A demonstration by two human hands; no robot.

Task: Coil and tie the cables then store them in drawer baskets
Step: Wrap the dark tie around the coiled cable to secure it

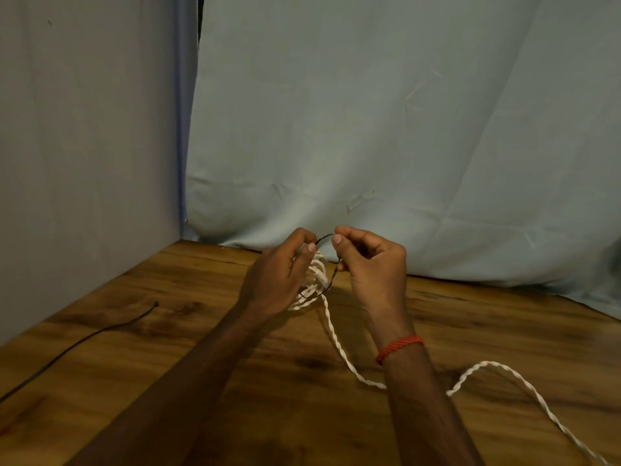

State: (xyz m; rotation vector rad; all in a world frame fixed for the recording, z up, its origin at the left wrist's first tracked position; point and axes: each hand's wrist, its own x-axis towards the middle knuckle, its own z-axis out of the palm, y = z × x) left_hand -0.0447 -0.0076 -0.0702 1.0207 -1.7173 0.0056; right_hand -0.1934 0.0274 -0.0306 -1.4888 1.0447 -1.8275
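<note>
Our left hand curls round the white coil above the table's far middle. The coil's tail trails near and right. Left hand and right hand each pinch the thin dark tie between thumb and forefinger.

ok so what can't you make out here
Head view:
- white cable coil: mostly behind the left hand, loop count unclear
- its free end: off the bottom right edge
- dark tie: too thin to tell if knotted
- thin black cord: runs off the left edge
</note>
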